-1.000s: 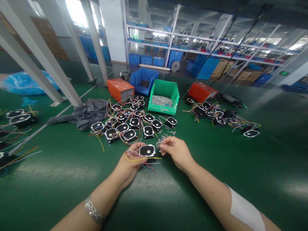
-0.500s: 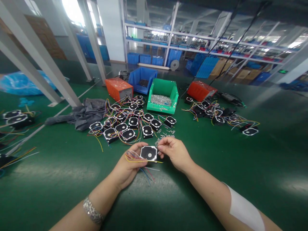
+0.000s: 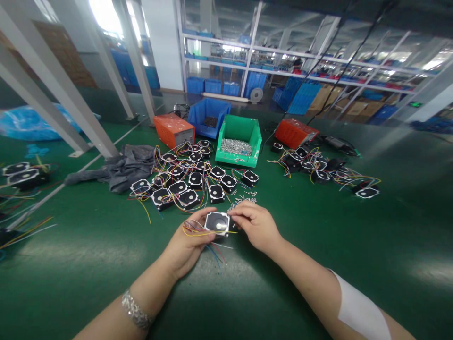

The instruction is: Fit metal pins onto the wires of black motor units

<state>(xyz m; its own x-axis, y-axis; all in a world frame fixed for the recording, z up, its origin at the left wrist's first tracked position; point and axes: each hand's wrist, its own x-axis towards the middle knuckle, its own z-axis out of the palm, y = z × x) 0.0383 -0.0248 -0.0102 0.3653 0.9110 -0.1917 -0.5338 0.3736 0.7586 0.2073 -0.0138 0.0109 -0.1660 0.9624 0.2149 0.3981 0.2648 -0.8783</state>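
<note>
My left hand [image 3: 189, 241] is closed around a small square motor [image 3: 217, 222], black with a bright metal frame and a pale round centre. It is tilted with that face up, and loose yellow, white, red and blue wires hang over my fingers. My right hand [image 3: 256, 224] pinches at the motor's upper right corner. Whatever is between its fingertips is too small and hidden to make out. Just beyond the right hand lies a scatter of loose screws [image 3: 244, 197]. Similar motors with coloured wires [image 3: 188, 198] lie in a cluster past my left hand.
A green bin [image 3: 236, 161] full of small metal screws stands ahead, with a blue bin [image 3: 208, 113] behind it. Orange boxes [image 3: 174, 131] flank them. More wired motors [image 3: 321, 175] lie to the right. A dark grey cloth [image 3: 130, 167] lies left, near metal posts.
The motor has tipped slightly, so its face catches more light. My right fingertips have moved a little up and left along its corner.
</note>
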